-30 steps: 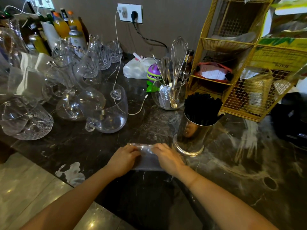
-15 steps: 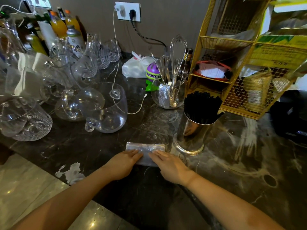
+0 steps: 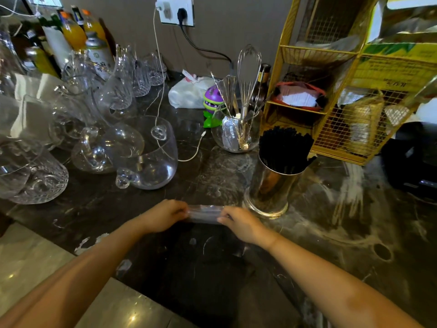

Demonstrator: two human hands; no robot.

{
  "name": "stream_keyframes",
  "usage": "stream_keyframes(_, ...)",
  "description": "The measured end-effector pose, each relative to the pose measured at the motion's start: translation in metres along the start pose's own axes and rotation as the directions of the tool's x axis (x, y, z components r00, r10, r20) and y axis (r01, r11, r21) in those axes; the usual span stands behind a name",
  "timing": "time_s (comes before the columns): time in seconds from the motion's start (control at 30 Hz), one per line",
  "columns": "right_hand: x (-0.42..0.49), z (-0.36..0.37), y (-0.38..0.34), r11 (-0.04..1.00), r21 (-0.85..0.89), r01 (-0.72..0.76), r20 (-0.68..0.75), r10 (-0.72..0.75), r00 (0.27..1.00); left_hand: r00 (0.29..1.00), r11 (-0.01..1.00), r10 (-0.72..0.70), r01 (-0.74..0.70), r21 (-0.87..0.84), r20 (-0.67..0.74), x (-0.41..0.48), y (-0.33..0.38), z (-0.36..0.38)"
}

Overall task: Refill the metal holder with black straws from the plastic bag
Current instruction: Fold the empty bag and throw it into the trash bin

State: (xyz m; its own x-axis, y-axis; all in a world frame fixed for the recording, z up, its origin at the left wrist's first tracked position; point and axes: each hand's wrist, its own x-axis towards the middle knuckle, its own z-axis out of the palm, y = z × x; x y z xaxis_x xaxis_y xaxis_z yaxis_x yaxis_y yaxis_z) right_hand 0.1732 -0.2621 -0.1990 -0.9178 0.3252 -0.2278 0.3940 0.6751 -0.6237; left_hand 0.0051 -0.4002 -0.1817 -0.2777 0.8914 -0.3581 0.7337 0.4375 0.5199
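2 hands, left hand [image 3: 163, 215] and right hand [image 3: 241, 223] fingers pinching plastic bag [image 3: 205, 213], beside metal holder [image 3: 272, 188]

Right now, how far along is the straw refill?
Done: the shiny metal holder is packed with black straws. In hand: the left hand and right hand grip opposite ends of the clear plastic bag, which looks empty and folded small. Left: apparently only putting the bag away.
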Motion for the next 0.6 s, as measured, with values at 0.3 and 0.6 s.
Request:
stream_keyframes(0.3,0.031,-0.008,-0.001,0.969,0.113,-0.220,-0.105,0.231,0.967,0.995,0.994,-0.104,0.104,-0.041,0.005,0.031,0.001,-0.017)
stream_keyframes(0.6,0.034,-0.014,-0.006,0.957,-0.013,-0.289,-0.066,0.288,0.955,0.987,0.986,-0.119,0.104,0.129,0.110,0.047,-0.001,-0.020)
